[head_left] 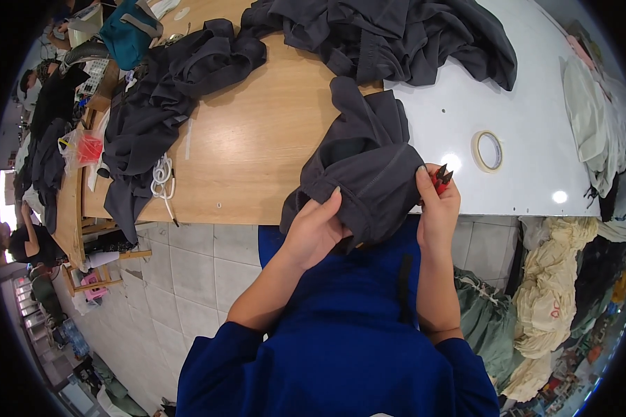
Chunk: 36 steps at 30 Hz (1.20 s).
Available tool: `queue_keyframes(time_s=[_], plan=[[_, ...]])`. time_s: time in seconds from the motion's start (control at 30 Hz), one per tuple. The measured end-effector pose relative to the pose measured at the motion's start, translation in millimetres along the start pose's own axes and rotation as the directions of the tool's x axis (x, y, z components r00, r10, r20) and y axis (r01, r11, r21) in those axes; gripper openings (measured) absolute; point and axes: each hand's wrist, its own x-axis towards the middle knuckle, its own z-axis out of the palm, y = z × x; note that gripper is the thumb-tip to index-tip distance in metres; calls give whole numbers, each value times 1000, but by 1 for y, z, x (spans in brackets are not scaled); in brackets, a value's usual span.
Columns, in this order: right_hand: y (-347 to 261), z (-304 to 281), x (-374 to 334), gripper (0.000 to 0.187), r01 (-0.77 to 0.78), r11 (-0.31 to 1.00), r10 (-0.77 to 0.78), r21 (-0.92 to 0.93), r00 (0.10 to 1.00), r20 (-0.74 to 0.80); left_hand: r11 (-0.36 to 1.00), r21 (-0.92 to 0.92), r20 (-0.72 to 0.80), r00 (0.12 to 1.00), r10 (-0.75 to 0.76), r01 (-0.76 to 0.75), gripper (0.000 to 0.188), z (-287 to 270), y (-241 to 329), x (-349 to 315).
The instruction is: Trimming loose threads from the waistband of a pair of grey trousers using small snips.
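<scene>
A dark grey garment (368, 163) lies bunched over the table's near edge, part of it hanging above my lap. My left hand (314, 233) grips its lower edge, thumb on top and the fingers hidden in the cloth. At the garment's right side, my right hand (439, 208) pinches the fabric between thumb and fingers. Tucked in that same hand is a small pair of red-handled thread snips (441, 181), dark tips pointing up. The cloth stretches between both hands, with a seam line across it.
More dark grey garments are heaped at the far side (396, 42) and left (167, 90) of the table. A tape roll (487, 151) lies on the white tabletop at right; a white cord (162, 179) lies at left. Cream fabric (553, 299) stands on the floor at right. Other people are at far left.
</scene>
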Motion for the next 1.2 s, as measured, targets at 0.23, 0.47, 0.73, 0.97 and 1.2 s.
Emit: queue_keyframes(time_s=[0.23,0.47,0.73,0.97,1.2], plan=[[8,-3,0,11,-35,999,34,-15,999,-20,995,95,7,1000,-29,28,43,-4,-3,1],[-5,-1,-27,25,288,945,-268,-155,954,135,998,42,-77,996,-32,35,45,-1,-9,0],[-21,-1,-55,37,582,627,-462,-518,813,355,998,-8,-9,998,69,-69,45,11,-2,-2],[-19,0,-55,37,609,566,-524,-556,786,328,996,5,-21,996,84,-84,42,16,-4,-6],[-18,2,-53,37,667,495,-588,-557,729,351,995,-6,-14,995,96,-96,44,19,-5,-8]])
